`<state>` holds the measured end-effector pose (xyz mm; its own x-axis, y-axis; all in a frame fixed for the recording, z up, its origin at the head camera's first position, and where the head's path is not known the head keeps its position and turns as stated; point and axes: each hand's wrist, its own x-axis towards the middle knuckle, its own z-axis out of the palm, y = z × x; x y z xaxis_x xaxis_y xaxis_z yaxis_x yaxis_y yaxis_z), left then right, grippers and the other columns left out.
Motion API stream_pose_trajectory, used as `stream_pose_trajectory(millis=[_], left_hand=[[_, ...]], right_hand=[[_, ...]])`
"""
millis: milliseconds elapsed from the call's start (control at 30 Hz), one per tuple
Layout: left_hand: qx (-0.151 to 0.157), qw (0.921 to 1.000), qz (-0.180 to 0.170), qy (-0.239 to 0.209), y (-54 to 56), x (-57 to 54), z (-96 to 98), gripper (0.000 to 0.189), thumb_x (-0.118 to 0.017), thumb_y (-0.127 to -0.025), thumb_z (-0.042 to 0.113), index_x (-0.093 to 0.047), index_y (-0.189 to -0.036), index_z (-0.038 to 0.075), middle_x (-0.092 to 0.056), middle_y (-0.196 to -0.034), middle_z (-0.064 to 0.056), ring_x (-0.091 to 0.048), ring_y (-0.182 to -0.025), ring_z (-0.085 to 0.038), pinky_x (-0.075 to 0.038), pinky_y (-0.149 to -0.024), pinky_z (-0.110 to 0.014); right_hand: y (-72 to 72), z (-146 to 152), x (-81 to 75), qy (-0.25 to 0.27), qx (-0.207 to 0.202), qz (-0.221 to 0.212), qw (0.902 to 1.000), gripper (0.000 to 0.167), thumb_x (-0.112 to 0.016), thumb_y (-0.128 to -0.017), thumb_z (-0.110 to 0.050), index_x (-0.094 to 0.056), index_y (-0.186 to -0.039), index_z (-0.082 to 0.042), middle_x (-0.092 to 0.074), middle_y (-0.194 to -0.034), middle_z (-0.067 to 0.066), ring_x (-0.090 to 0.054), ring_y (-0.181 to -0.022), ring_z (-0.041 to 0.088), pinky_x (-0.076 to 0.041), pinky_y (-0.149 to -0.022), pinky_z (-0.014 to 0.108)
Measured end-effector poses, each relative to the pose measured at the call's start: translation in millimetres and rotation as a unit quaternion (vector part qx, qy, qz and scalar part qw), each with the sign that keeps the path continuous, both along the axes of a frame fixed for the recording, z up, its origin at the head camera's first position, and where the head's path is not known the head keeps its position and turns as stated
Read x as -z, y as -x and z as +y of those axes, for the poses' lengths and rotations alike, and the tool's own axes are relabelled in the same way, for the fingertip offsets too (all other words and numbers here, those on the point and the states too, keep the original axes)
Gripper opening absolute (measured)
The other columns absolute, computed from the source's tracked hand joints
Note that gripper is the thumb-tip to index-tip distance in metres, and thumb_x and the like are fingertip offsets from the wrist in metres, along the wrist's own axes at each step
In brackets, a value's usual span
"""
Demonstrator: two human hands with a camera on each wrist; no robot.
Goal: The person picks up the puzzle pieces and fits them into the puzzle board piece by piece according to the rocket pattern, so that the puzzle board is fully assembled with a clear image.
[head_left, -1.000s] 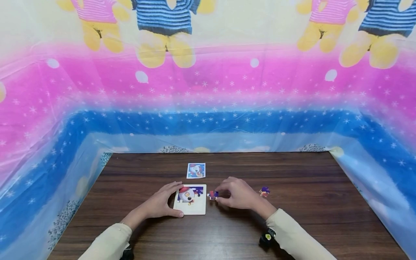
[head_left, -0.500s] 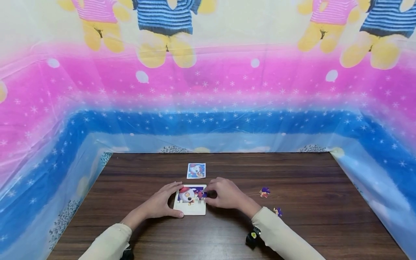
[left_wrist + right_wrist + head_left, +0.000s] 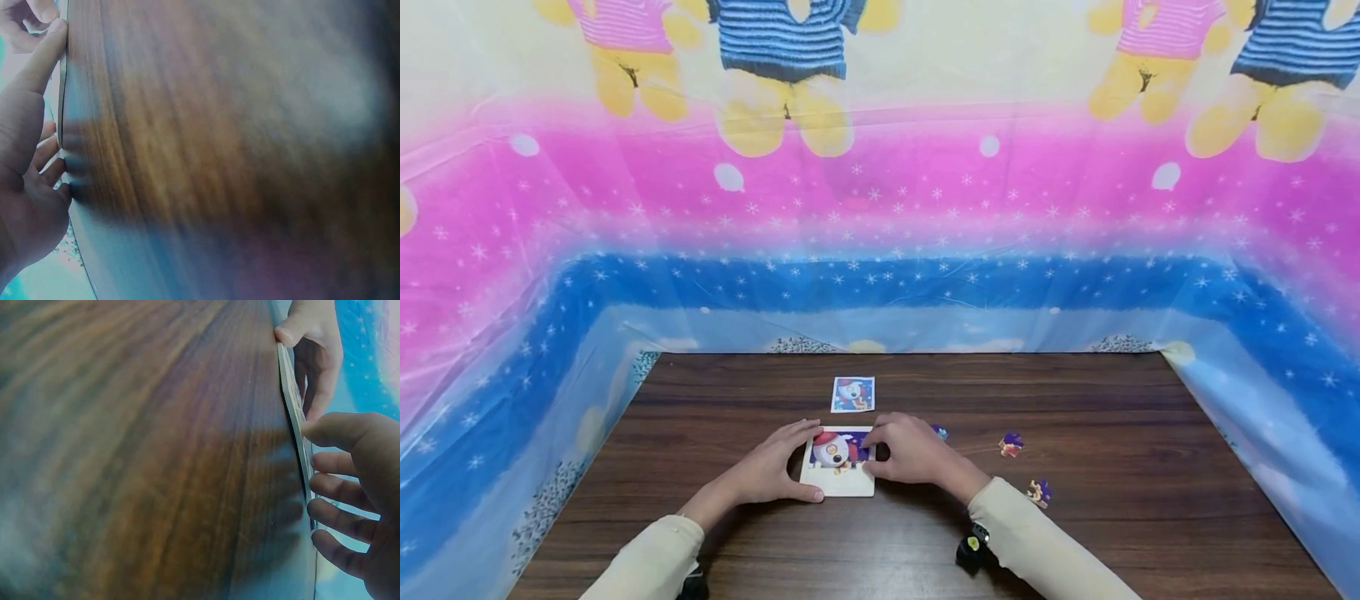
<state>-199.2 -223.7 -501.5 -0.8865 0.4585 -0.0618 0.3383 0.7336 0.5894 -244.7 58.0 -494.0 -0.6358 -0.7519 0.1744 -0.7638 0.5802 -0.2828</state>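
In the head view a square puzzle board [image 3: 838, 483] with a pale frame lies on the table, its upper part filled with a white cartoon character in a red hat, its lower part bare. My left hand [image 3: 769, 467] grips the board's left side, thumb at the near corner and fingers at the far one. At the right edge my right hand [image 3: 906, 450] has thumb and fingertips about a dark purple and red puzzle piece [image 3: 858, 450], which sits in or on the picture; which of these I cannot tell. Both wrist views show the board edge-on, with fingertips touching it.
A small printed picture card [image 3: 853, 395] lies beyond the board. To the right are loose pieces: a blue one [image 3: 939, 432] partly behind my right hand, a purple and orange one [image 3: 1011, 444], and another [image 3: 1039, 493] beside the right sleeve. A patterned cloth [image 3: 880, 283] surrounds the table.
My right hand has moved left, carrying the puzzle piece from beside the board onto its right part. Loose pieces behind that arm have come into view. My left hand stays put.
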Motion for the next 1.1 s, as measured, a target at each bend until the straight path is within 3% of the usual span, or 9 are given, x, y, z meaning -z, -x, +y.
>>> stream_pose_trajectory(millis=[333, 600, 833, 1100], left_hand=[[-0.001, 1.0000, 0.001, -0.002, 0.5, -0.5, 0.8, 0.102, -0.085, -0.077, 0.057, -0.041, -0.157, 0.010, -0.033, -0.165, -0.012, -0.023, -0.153, -0.040, -0.028, -0.114, -0.067], [0.003, 1.0000, 0.000, -0.003, 1.5, 0.0, 2.1, 0.103, -0.085, -0.078, 0.057, -0.041, -0.157, 0.010, -0.032, -0.165, -0.013, -0.023, -0.153, -0.040, -0.028, -0.114, -0.068], [0.003, 1.0000, -0.001, -0.005, 1.0, -0.6, 1.5, 0.103, -0.085, -0.078, 0.057, -0.040, -0.157, 0.009, -0.032, -0.165, -0.013, -0.023, -0.153, -0.040, -0.028, -0.114, -0.068], [0.002, 1.0000, 0.005, 0.000, 0.5, 0.4, 1.0, 0.103, -0.085, -0.077, 0.058, -0.041, -0.157, 0.009, -0.034, -0.164, -0.013, -0.024, -0.152, -0.040, -0.029, -0.114, -0.067]], right_hand=[[-0.1, -0.9, 2.1, -0.002, 0.009, -0.002, 1.0000, 0.029, -0.076, -0.092, -0.039, -0.081, -0.112, -0.019, -0.066, -0.096, -0.007, -0.051, -0.072, 0.002, -0.044, -0.063, 0.021], [-1.6, -4.9, 1.0, -0.005, 0.019, 0.014, 0.9997, 0.024, -0.078, -0.090, -0.038, -0.082, -0.106, -0.020, -0.068, -0.095, -0.008, -0.058, -0.081, 0.005, -0.050, -0.070, 0.025], [-4.2, -8.1, 2.1, 0.005, 0.048, 0.003, 0.9989, 0.021, -0.080, -0.088, -0.037, -0.083, -0.100, -0.021, -0.067, -0.095, -0.008, -0.057, -0.076, 0.004, -0.048, -0.064, 0.023], [-5.4, -4.8, 0.3, 0.024, 0.025, -0.017, 0.9992, 0.020, -0.076, -0.092, -0.035, -0.082, -0.103, -0.018, -0.068, -0.097, -0.007, -0.058, -0.077, 0.004, -0.049, -0.067, 0.022]])
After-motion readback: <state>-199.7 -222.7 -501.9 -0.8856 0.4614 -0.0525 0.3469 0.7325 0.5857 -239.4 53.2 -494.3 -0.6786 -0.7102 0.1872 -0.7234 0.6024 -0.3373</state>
